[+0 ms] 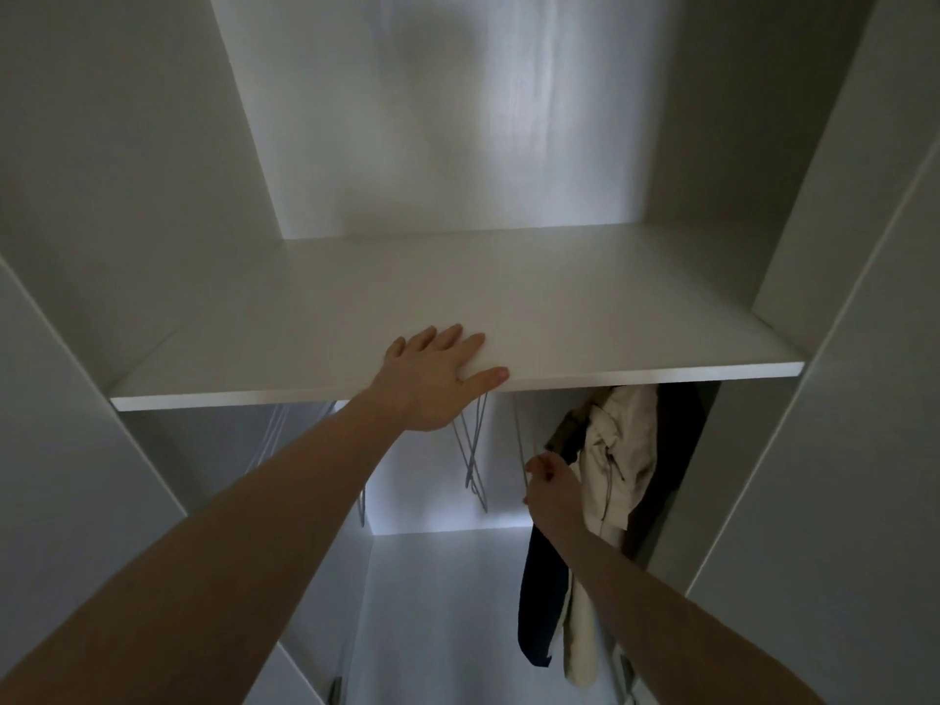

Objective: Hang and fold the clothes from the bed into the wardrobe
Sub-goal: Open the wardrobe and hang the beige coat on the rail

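1. Under the left hand (437, 379): white wardrobe shelf (585, 318), fingers flat, holding nothing.
2. At the right hand (549, 488): thin hanger (521, 445), pinched.
3. Just right of it: hung clothes (618, 460), cream and dark.

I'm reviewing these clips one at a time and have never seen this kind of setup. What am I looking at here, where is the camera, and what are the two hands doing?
There is no machine here: a person wears one wide-angle camera on the head, so you see their own bare arms reaching forward into a white wardrobe. The left hand lies flat, fingers straight, on the front edge of the shelf; nothing else shows on the shelf. Below it, the right hand reaches beside the hanging clothes: a cream garment with dark garments around it. Its fingers are curled near a thin hanger, but the dim picture does not show whether the grip is closed on it. More bare wire hangers hang to the left.
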A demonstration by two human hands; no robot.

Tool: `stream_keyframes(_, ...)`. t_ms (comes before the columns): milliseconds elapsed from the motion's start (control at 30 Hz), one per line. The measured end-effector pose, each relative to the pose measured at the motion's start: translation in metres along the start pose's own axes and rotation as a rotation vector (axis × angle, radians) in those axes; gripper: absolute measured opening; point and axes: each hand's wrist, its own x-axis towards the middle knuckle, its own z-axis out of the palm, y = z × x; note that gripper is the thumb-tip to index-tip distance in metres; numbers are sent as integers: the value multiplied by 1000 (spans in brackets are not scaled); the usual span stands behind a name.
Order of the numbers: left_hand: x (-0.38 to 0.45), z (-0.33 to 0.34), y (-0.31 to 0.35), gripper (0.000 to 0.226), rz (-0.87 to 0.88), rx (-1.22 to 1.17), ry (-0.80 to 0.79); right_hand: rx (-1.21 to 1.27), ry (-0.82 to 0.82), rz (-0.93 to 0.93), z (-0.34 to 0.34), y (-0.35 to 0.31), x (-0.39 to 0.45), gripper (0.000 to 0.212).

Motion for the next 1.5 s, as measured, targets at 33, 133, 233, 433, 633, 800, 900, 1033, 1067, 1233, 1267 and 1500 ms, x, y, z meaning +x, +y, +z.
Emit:
stream_keyframes(33, -1, -1, 0, 103, 0, -1, 4, 18, 13, -15, -5, 0, -1, 19)
stream_keyframes(133, -3, -3, 1, 103, 1, 0, 3, -12, 32, -43, -26, -10, -4, 15)
stream_keyframes(233, -7, -4, 2, 106, -3, 9, 2, -115, 27, -60, -43, -18, -7, 15)
stream_keyframes(433, -11, -7, 8, 110, 16, 16, 32, -135, 50, -40, -60, -23, -18, 21)
stream_keyframes(633, -14, -4, 9, 84, 44, -22, 91, -123, 52, 55, -66, -6, -58, 21)
stream_keyframes(800, -29, 5, 2, 67, 131, -17, 324, -178, 37, 52, -86, -4, -122, 23)
stream_keyframes(900, -39, 10, -4, 57, 215, -107, 442, -226, 35, 50, -102, -3, -176, 23)
stream_keyframes(1033, -58, 23, -8, 68, 310, -195, 504, -277, 130, 57, -122, -5, -253, 28)
stream_keyframes(1067, -68, 31, -7, 66, 344, -250, 515, -285, 154, 78, -125, -4, -274, 30)
stream_keyframes(1233, -138, 100, 30, 50, 616, -593, 174, -264, 280, 187, -139, 6, -382, 33)
stream_keyframes(1267, -149, 115, 38, 56, 638, -593, 36, -278, 316, 200, -141, 9, -399, 33)
stream_keyframes(1500, -209, 187, 100, 78, 748, -516, -410, -356, 551, 325, -158, 31, -542, 27)
